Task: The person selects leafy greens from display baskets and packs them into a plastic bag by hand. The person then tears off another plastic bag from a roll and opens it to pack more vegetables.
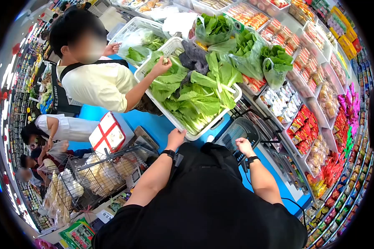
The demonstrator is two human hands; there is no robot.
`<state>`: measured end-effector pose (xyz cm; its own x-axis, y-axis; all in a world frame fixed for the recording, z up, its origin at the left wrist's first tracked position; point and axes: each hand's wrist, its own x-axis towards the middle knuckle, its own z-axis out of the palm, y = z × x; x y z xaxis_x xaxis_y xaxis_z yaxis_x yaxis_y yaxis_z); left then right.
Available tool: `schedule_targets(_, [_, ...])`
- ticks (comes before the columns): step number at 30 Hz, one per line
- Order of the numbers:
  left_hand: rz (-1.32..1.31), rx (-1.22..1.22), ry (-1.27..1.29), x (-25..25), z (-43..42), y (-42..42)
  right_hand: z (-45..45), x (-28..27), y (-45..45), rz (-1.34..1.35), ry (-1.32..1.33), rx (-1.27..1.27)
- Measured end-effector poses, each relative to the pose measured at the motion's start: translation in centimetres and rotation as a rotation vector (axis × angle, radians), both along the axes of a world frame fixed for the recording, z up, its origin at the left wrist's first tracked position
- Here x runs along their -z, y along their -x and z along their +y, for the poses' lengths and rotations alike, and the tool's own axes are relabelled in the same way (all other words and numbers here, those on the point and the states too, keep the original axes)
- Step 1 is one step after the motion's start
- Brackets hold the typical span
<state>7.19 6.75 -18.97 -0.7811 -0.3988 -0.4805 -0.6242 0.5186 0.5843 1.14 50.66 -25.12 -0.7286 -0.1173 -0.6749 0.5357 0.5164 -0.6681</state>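
Reaching up from the bottom of the frame, both forearms angle toward the middle, the left one slanting up and to the right, the right one slanting up and to the left. The left hand (175,139) is at the lower left edge of the white crate (190,135), its fingers bent toward the rim; whether its grip is closed on that rim, I cannot tell. The right hand (244,146), with its fingers curled in, is over the dark basket (253,129) right of centre; its grip is partly hidden, so I cannot tell if it holds anything. Each wrist has a black band, and the hands are well apart.

The crate fills the upper centre, tilted in the view, with leafy greens (197,101) in it, their pale stems toward the near end. A dark cloth (194,58) lies among the leaves at the crate's upper part. Bagged greens (246,50) are beyond it, toward the upper right, near packaged goods (305,128) in bins. At the upper left, a person in a pale yellow shirt (96,83) reaches over the crate, one hand raised above the leaves.
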Motion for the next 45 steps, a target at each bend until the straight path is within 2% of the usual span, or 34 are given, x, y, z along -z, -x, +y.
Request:
schedule_targets(4, [-0.145,-0.083,-0.106,-0.4,-0.5,1.3,4.4,3.0,-1.0,-0.081,0.031,0.156])
schedule_targets(6, [-0.096,0.062,-0.042,0.0,-1.2,1.4,5.6,3.7,-2.1,-0.146,0.014,0.224])
schedule_targets(8, [-0.071,0.082,-0.058,0.1,-1.6,1.2,6.2,3.8,-2.9,-0.232,-0.028,0.269])
schedule_targets(13, [-0.053,0.04,-0.144,-0.1,-1.3,1.0,4.8,3.8,-2.2,-0.281,-0.026,0.151])
schedule_targets(21, [-0.069,0.012,-0.122,-0.1,-1.3,1.1,-0.4,2.8,3.6,-0.148,0.154,0.089])
schedule_targets(25, [-0.132,0.039,-0.124,-0.1,-1.5,1.1,-0.5,2.9,5.0,-0.109,0.057,-0.034])
schedule_targets(30, [-0.062,0.021,-0.094,0.4,-1.3,0.9,0.9,2.9,5.0,-0.165,0.018,0.039])
schedule_targets(37, [-0.115,0.061,-0.064,0.0,-1.8,1.4,2.7,2.7,3.8,-0.197,0.005,0.112])
schedule_targets(45, [-0.094,0.036,-0.096,0.3,-1.9,1.2,0.4,2.2,3.9,-0.199,0.02,0.083])
